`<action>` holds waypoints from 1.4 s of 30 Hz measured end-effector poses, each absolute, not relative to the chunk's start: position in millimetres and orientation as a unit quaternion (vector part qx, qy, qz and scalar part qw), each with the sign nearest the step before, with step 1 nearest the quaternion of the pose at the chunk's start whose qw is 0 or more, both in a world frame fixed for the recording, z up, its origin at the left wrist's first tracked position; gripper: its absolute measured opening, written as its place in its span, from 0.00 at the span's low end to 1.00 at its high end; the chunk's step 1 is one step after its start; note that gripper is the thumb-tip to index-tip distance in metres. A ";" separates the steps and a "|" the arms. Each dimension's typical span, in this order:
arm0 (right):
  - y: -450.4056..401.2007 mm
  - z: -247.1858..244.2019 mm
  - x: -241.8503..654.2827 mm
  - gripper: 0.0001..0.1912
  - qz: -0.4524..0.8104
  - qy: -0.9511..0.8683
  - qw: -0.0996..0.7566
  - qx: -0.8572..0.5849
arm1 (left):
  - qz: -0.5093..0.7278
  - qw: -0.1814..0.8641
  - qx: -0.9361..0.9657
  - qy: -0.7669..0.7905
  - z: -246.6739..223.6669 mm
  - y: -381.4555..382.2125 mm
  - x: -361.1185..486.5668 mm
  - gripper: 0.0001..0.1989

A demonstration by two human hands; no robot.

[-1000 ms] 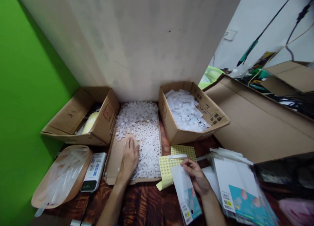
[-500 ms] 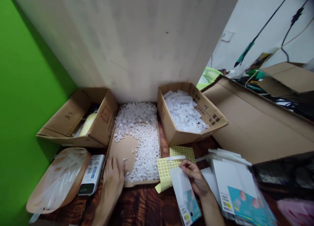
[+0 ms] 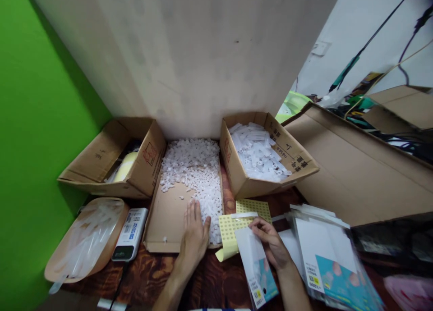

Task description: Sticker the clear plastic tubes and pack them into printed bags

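Observation:
My left hand (image 3: 195,230) lies palm down over the front of a shallow cardboard tray (image 3: 165,216), fingers stretched out against a mass of small white plastic pieces (image 3: 191,157). Bare cardboard shows to the left of that hand, with one or two loose pieces on it. Pinched at its upper edge by my right hand (image 3: 270,241) is a printed plastic packaging bag (image 3: 252,261), white above and teal below. Whether anything is inside the bag I cannot tell. Yellow sticker sheets (image 3: 228,232) lie between the tray and my right hand.
A stack of similar bags (image 3: 328,248) lies at the right. Behind stand a carton of translucent tubes (image 3: 257,151) and another carton (image 3: 142,162) holding a yellow roll. A peach-coloured tray (image 3: 117,243) with clear plastic bags and a white power bank (image 3: 131,234) sit at the left.
My left hand has swept rightward across the tray, and the small pieces near its front have shifted right. My right hand keeps holding the bag in about the same place.

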State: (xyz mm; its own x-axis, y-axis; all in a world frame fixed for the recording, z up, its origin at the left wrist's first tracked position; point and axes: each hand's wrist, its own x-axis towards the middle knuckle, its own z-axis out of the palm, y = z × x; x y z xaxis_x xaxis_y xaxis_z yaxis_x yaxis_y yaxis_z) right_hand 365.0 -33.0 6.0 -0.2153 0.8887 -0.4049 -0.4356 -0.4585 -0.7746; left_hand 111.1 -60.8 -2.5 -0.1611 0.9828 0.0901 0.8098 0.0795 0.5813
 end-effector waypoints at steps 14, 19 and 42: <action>-32.4 0.4 365.2 0.17 0.736 -0.261 0.448 -0.435 | 0.281 0.142 0.611 0.726 -10.2 -8.4 62.1 0.31; -33.9 5.2 364.7 0.17 0.730 -0.266 0.449 -0.442 | 0.279 0.154 0.651 0.689 0.1 -3.8 101.9 0.28; -32.5 13.4 364.5 0.19 0.725 -0.246 0.452 -0.458 | 0.151 -0.084 0.462 0.870 115.7 -152.7 -71.0 0.23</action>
